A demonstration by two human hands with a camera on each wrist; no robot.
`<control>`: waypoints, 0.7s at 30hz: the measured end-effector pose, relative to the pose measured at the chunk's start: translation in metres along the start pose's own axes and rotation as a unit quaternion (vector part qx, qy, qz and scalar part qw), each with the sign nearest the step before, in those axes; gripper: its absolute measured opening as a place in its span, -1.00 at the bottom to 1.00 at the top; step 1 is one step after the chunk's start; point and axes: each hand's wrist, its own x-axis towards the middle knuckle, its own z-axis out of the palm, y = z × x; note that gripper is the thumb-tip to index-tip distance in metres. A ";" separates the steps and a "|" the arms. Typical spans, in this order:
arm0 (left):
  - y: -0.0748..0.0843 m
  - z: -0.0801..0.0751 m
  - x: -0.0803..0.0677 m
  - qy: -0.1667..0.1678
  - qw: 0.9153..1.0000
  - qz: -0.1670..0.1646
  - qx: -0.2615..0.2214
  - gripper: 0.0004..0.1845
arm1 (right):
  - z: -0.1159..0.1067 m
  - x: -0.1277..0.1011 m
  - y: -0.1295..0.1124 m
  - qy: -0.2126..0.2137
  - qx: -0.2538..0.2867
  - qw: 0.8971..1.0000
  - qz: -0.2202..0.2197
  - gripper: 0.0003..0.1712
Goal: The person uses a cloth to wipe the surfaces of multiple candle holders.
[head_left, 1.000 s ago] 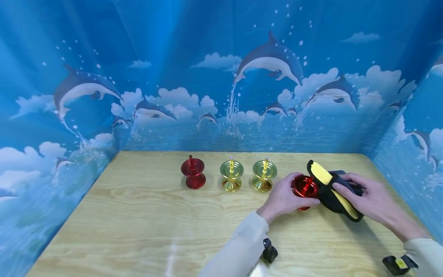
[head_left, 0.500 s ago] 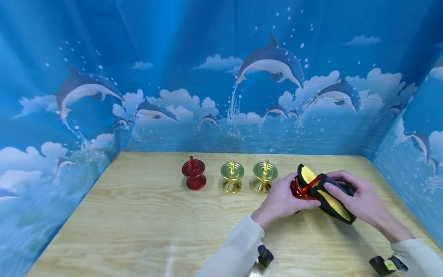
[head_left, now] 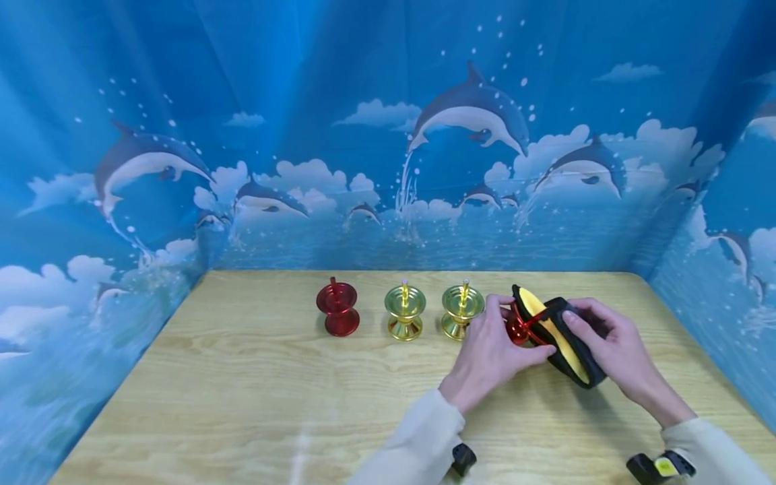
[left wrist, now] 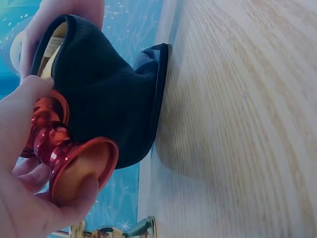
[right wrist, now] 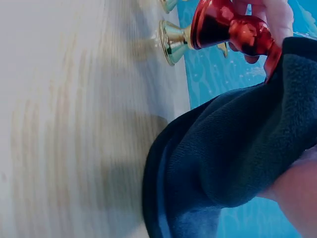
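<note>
In the head view, the left hand (head_left: 488, 350) had its fingers curled round a shiny red metal goblet-shaped stand (head_left: 517, 328), over the right part of the wooden table (head_left: 273, 404). The right hand (head_left: 615, 343) gripped a black fleece piece with yellow lining (head_left: 588, 353) against its cup. In the left wrist view, the red stand tilted, a fingertip at its flared base. In the right wrist view, fleece hid the right fingertips.

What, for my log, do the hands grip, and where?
Left hand: red metallic stemmed dish, by base and rim. Right hand: dark folded yellow-lined fleece, by one side.
</note>
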 end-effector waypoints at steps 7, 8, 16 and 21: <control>-0.003 -0.011 -0.002 -0.044 0.996 0.019 -0.074 -0.13 | 0.003 -0.006 0.001 0.014 0.050 0.998 -0.021 -0.76; -0.004 -0.012 -0.002 -0.054 0.995 0.024 -0.080 -0.13 | 0.004 -0.006 0.000 0.011 0.049 0.998 -0.026 -0.75; -0.008 -0.020 -0.004 -0.073 0.994 0.038 -0.064 -0.15 | 0.010 -0.002 -0.009 0.001 0.144 0.989 0.034 -0.72; -0.009 -0.019 -0.004 -0.065 0.995 0.056 -0.041 -0.16 | 0.013 0.001 -0.016 0.020 0.242 0.968 0.069 -0.76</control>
